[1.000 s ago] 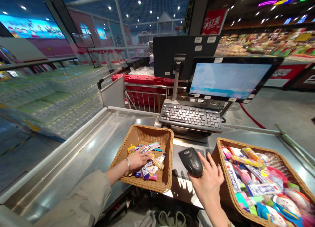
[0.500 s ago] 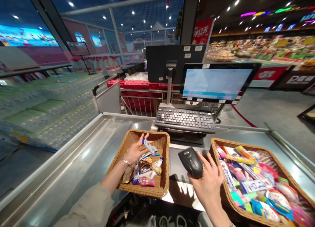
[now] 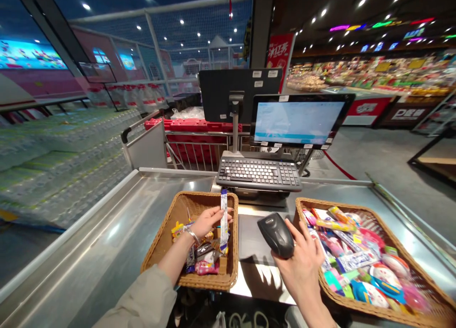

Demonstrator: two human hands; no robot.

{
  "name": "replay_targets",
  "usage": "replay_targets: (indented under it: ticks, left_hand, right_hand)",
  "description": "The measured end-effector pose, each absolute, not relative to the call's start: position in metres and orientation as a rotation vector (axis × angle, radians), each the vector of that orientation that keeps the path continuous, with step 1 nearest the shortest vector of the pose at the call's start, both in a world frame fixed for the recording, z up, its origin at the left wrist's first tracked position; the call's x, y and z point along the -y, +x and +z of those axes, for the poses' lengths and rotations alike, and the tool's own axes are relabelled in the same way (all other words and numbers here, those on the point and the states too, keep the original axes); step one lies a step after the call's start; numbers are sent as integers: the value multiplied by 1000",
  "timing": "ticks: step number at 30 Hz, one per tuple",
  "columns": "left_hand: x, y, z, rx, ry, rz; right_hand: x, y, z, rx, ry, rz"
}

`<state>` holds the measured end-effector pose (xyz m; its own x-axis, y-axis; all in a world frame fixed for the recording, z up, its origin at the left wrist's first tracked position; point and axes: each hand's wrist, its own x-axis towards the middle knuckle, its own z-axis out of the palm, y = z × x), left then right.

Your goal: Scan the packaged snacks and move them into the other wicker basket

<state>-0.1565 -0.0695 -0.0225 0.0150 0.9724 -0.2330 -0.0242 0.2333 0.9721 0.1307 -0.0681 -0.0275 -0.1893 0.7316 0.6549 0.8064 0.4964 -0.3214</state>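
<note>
Metal ctr point(image 3: 117, 219) w/ 2 bskts point(image 3: 233, 254) | gry flr point(image 3: 363, 152) R | btl stacks point(image 3: 78, 162) L

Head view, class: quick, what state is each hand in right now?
Left hand: closed, fingers pinching a slim white-and-blue packet.
Right hand: closed on a black handheld scanner.

2 baskets point(image 3: 233, 242) | 1 scanner point(image 3: 276, 235) | 2 monitors point(image 3: 299, 121) (1 back-turned) | 1 keyboard point(image 3: 258, 173)
</note>
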Motion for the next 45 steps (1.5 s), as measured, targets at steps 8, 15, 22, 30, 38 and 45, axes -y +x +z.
replay_targets:
  ticks: [8,15,22,30,38,45]
  left_hand:
    - [56,-143,-50,-1472,1119,771]
    - [60,-140,-30,-1650,1629,527]
    - [65,-134,-25,-1995,2059,209]
    - [71,-126,-24,-2218,2381,481]
    - [67,-115,-24,-2241,2451,686]
    - [60,-105,-19,-2223,2471,746]
  right_hand:
    - [68,137,-28,1940,-1301,-123]
    - [70,140,-27,1943,-1314,-104]
    - [74,142,-25,1940,-1305,-73]
    - [79,143,-24,1934,-1291,-13]
    - [82,140,-18,1962,-1245,2]
    - [84,139,-19,1976,-1266,-6]
